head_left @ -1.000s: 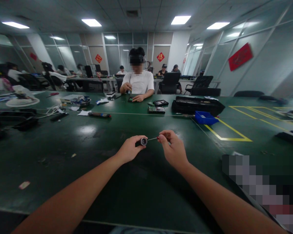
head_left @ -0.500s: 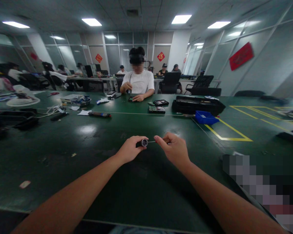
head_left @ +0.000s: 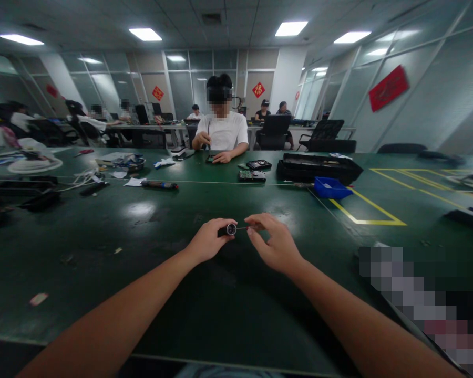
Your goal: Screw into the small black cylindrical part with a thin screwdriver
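My left hand (head_left: 208, 242) is closed around a short black cylinder (head_left: 231, 229), whose round, silver-rimmed end faces me. From the cylinder's right side a thin metal shaft (head_left: 241, 228) runs to my right hand (head_left: 278, 242). It looks like a screwdriver, with a bit of red near the fingertips; its handle is mostly hidden by the fingers. The right thumb and forefinger sit loosely about it, slightly parted. Whether the tip sits in the cylinder or only touches it, I cannot make out. Both hands are just above the green table (head_left: 161, 304).
Across the table a person in a white shirt (head_left: 223, 134) works on a small board. Hard drives (head_left: 252, 176), a black tray (head_left: 319, 169) and a blue bin (head_left: 333, 188) lie ahead to the right. A dark pen-like tool (head_left: 160, 185) and cables (head_left: 84, 178) lie left.
The right fingers have loosened and straightened around the tool, the thumb moving down from the shaft. The left hand keeps its hold on the cylinder.
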The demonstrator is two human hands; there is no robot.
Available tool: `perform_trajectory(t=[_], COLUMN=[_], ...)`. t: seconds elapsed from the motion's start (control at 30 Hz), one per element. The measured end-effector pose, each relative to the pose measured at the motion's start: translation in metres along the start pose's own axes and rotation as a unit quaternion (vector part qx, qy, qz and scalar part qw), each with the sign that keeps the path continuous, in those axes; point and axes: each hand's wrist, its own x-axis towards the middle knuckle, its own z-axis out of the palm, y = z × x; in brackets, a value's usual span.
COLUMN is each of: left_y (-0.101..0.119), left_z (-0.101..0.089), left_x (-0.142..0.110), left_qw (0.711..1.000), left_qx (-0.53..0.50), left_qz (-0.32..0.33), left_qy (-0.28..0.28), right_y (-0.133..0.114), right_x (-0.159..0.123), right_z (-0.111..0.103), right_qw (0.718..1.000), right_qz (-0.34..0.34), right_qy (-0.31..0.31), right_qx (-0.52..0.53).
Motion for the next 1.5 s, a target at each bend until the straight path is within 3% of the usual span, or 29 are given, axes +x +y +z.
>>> perform_trajectory(t=[0.13, 0.27, 0.4, 0.67, 0.8, 1.03, 1.2, 1.5], left_y=[-0.0003, 0.0028, 0.0049, 0.0023, 0.0015, 0.0019, 0.0004, 0.002], left_z=[0.0007, -0.0009, -0.0018, 0.0002, 0.0003, 0.0005, -0.0013, -0.0004], left_x=[0.0001, -0.0004, -0.0008, 0.0001, -0.0003, -0.0007, -0.0006, 0.0002], left_qw=[1.0, 1.0, 1.0, 1.0, 1.0, 1.0, 1.0, 1.0], left_qx=[-0.006, -0.007, -0.003, 0.017, 0.016, 0.018, 0.012, 0.025], left_qz=[0.0, 0.001, -0.004, -0.008, 0.0, -0.007, -0.007, -0.013], left_qy=[-0.001, -0.006, -0.01, 0.004, -0.009, -0.002, 0.002, 0.007], right_y=[-0.0018, -0.0011, -0.0015, -0.0023, -0.0018, -0.0017, -0.0054, -0.0066], right_x=[0.0004, 0.0032, 0.0044, 0.0014, 0.0038, 0.0037, 0.0031, 0.0028], right_z=[-0.001, -0.0007, 0.0, -0.0011, -0.0019, -0.0004, -0.001, 0.0006], right_qw=[1.0, 0.998, 0.995, 0.999, 0.997, 0.996, 0.995, 0.998], right_qz=[0.001, 0.034, 0.079, 0.023, 0.044, 0.065, 0.074, 0.066], right_qy=[0.01, 0.048, 0.041, 0.018, -0.018, -0.007, -0.034, -0.01], right_qx=[0.005, -0.017, -0.046, -0.046, -0.059, -0.054, -0.058, -0.019])
